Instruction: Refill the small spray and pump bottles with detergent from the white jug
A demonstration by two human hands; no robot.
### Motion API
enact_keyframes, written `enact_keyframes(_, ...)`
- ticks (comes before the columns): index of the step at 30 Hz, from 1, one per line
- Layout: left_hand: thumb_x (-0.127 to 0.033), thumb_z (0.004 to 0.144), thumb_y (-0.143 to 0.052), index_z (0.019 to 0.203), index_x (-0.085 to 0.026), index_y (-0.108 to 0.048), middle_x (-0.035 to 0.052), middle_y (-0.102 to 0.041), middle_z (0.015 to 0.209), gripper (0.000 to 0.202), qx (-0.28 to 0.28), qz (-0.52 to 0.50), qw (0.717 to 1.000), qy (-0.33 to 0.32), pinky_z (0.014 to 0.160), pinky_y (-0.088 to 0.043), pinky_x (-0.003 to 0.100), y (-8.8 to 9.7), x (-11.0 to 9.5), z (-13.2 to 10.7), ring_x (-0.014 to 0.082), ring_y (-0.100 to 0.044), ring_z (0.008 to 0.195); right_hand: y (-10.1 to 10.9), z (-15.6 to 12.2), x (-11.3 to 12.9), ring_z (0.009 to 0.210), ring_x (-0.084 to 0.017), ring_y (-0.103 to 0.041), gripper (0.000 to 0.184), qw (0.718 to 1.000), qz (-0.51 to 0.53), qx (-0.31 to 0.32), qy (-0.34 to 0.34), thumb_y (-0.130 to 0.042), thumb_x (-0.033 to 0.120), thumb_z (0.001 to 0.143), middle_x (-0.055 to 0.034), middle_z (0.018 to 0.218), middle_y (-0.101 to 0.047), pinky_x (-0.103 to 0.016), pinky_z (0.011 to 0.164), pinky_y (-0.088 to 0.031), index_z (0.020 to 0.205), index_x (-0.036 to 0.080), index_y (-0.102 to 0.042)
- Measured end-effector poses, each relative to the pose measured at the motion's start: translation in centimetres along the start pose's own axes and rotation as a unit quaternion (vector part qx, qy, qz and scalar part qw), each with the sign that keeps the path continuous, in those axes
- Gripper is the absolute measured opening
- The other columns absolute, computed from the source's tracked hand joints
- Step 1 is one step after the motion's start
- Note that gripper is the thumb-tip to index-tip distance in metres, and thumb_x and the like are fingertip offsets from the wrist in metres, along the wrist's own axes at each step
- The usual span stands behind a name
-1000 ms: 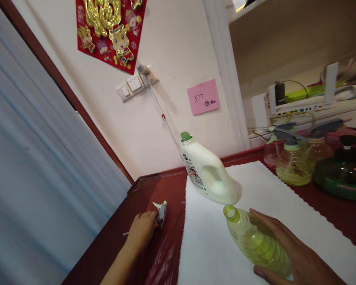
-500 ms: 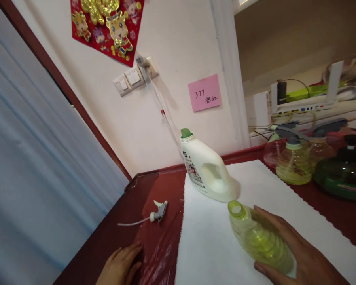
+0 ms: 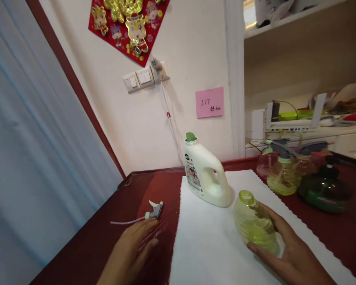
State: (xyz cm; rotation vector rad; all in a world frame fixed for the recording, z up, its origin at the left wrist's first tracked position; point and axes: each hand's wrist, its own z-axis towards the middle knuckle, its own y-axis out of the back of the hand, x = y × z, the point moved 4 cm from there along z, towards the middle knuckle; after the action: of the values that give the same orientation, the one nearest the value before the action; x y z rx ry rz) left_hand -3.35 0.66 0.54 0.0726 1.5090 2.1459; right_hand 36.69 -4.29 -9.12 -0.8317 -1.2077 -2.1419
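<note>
My right hand (image 3: 287,247) is wrapped round a translucent yellow-green bottle (image 3: 253,227) with an open neck, over the white cloth (image 3: 201,241). On the dark red tabletop, my left hand (image 3: 136,243) has its fingers stretched out and holds nothing. Its fingertips are just in front of a grey and white spray trigger head (image 3: 154,211) with a thin dip tube; whether they touch it I cannot tell. A white detergent jug (image 3: 206,174) with a handle and green spout stands uncapped at the back of the cloth.
Several spray bottles (image 3: 283,176) and a dark green pump bottle (image 3: 326,188) stand at the right. Behind are a wall with a plugged-in cable (image 3: 166,103) and a pink note (image 3: 209,103). A blue curtain (image 3: 41,130) hangs at the left.
My left hand has moved forward and right, up to the spray trigger head. The bottle in my right hand is now more upright. The whole view has shifted and turned slightly.
</note>
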Motion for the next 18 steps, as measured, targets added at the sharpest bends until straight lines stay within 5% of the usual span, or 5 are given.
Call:
enact_keyframes(3,-0.044,0.093,-0.061,0.137,-0.028,-0.064,0.0077,-0.065,0.144,0.046,0.107,-0.122,0.987,-0.002,0.115,-0.045,0.048,-2.1,-6.1,2.8,0.0293,-0.059,0.133,-0.1,0.3,-0.2,0.136,-0.035,-0.056,0.080,0.998,0.034,0.041,-0.036,-0.065,0.057,0.086,-0.0153,0.154,-0.051,-0.052,0.110,-0.051,0.153,0.026,-0.032)
enact_keyframes(6,-0.039,0.086,-0.073,0.145,-0.023,-0.055,0.0103,-0.057,0.152,0.064,0.175,-0.240,0.954,-0.045,0.121,-0.036,0.045,-3.8,-12.1,4.9,0.0280,-0.050,0.141,-0.4,0.4,0.8,0.138,-0.034,-0.054,0.080,0.994,0.064,0.086,-0.021,-0.066,0.052,0.087,-0.0185,0.156,-0.049,-0.049,0.112,-0.049,0.153,0.021,-0.031)
enact_keyframes(9,-0.038,0.078,-0.083,0.153,-0.019,-0.043,0.0127,-0.049,0.157,0.087,0.214,-0.342,0.914,-0.051,0.123,-0.032,0.044,-5.5,-15.9,5.9,0.0295,-0.044,0.144,-0.7,0.2,3.0,0.138,-0.033,-0.055,0.077,0.986,0.117,0.117,0.008,-0.068,0.050,0.085,-0.0166,0.154,-0.052,-0.045,0.112,-0.050,0.150,0.022,-0.038)
enact_keyframes(14,-0.023,0.063,-0.089,0.137,-0.026,-0.058,0.0064,-0.066,0.135,0.081,0.173,-0.465,0.867,-0.040,0.110,-0.046,0.044,-7.7,-16.5,6.3,0.0302,-0.060,0.123,-0.8,0.8,5.8,0.143,-0.032,-0.049,0.080,0.966,0.177,0.176,0.073,-0.068,0.052,0.086,-0.0106,0.159,-0.047,-0.044,0.117,-0.044,0.155,0.029,-0.035)
enact_keyframes(18,-0.026,0.069,-0.084,0.140,-0.023,-0.052,0.0089,-0.061,0.143,0.078,0.072,-0.447,0.891,0.030,0.114,-0.039,0.043,-8.2,-12.8,6.9,0.0300,-0.053,0.132,0.2,3.5,5.9,0.147,-0.035,-0.042,0.085,0.984,0.073,0.137,0.090,-0.068,0.056,0.086,-0.0122,0.165,-0.036,-0.055,0.121,-0.037,0.158,0.027,-0.033)
